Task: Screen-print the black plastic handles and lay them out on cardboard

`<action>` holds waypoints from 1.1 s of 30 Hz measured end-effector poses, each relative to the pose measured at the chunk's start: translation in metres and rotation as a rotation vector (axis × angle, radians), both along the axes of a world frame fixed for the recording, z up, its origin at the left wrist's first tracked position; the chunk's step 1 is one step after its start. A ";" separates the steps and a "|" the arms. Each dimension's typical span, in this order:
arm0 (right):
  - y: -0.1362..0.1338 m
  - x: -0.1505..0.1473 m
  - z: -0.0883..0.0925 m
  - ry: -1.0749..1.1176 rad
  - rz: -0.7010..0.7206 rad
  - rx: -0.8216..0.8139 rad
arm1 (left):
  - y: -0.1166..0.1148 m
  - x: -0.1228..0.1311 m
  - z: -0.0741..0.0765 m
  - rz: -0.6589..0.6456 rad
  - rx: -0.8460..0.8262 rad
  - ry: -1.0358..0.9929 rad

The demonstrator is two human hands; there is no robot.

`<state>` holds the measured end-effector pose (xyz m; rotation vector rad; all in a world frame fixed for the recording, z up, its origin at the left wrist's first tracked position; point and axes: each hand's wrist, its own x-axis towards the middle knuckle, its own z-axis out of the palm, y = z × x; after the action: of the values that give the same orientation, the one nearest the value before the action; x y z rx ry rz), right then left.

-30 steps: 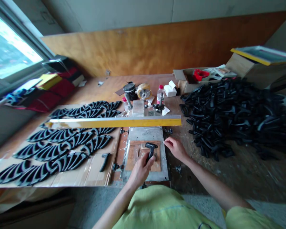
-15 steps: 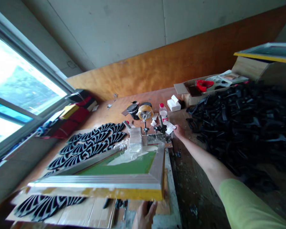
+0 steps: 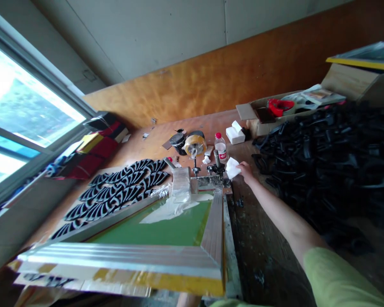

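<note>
Reaching out over the bench, my right hand (image 3: 245, 169) pinches a folded white tissue (image 3: 233, 168), just beside the metal hinge clamp (image 3: 217, 169) of a screen printing frame. That frame (image 3: 128, 256) has aluminium bars, a green mesh (image 3: 169, 228) with white ink smeared across its far part, and yellow tape on the near edge. A squeegee wrapped in clear film (image 3: 181, 185) rests at its far end. At the bottom edge only a bit of my left hand (image 3: 188, 299) shows by the near bar; its fingers are hidden under the frame.
Rows of black curved handles (image 3: 115, 196) lie left of the frame. On the right is a large heap of black parts (image 3: 333, 170). Behind stand a red-capped bottle (image 3: 220, 147), a tape roll (image 3: 195, 145), a black tub (image 3: 178, 143), white tissues (image 3: 235, 134) and a cardboard box (image 3: 265, 127).
My right hand has drawn the tissue slightly right, away from the clamp. The frame's near edge looks closer and lower in view, and my left hand has slipped mostly out of sight beneath it.
</note>
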<state>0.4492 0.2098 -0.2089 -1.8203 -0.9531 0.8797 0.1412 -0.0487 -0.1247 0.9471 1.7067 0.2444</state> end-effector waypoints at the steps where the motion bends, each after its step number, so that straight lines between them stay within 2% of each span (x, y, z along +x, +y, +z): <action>1: -0.017 0.003 0.006 0.039 -0.008 0.015 | -0.002 0.000 -0.001 -0.006 0.029 -0.023; 5: -0.101 0.006 0.036 0.291 -0.011 0.126 | -0.009 0.005 -0.004 -0.009 0.180 -0.136; 8: -0.166 -0.006 0.063 0.523 0.072 0.205 | -0.012 0.013 0.000 0.012 0.296 -0.233; 11: -0.222 -0.029 0.087 0.605 0.160 0.176 | -0.014 0.020 0.016 0.031 0.392 -0.344; 14: -0.260 -0.060 0.103 0.620 0.220 0.146 | -0.015 0.025 0.036 0.076 0.440 -0.453; 17: -0.282 -0.092 0.109 0.606 0.296 0.132 | -0.019 0.025 0.049 0.076 0.456 -0.558; 21: -0.291 -0.125 0.109 0.489 0.377 0.151 | -0.030 0.019 0.046 0.106 0.465 -0.568; 23: -0.292 -0.135 0.107 0.391 0.369 0.172 | -0.034 0.013 0.042 0.162 0.474 -0.571; 25: -0.294 -0.144 0.104 0.347 0.288 0.221 | -0.037 0.006 0.040 0.211 0.490 -0.609; 27: -0.298 -0.153 0.102 0.428 0.196 0.250 | -0.037 0.000 0.040 0.237 0.503 -0.641; 29: -0.303 -0.163 0.099 0.626 0.204 0.178 | -0.036 -0.006 0.040 0.234 0.507 -0.660; 31: -0.307 -0.173 0.097 0.799 0.270 0.053 | -0.034 -0.013 0.037 0.186 0.494 -0.647; 33: -0.308 -0.176 0.095 0.826 0.265 0.008 | -0.032 -0.023 0.032 0.080 0.474 -0.564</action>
<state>0.2728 -0.0982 -0.1134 -1.1369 -0.6462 1.6114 0.1185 -0.0808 -0.0929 1.0239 1.1787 0.9102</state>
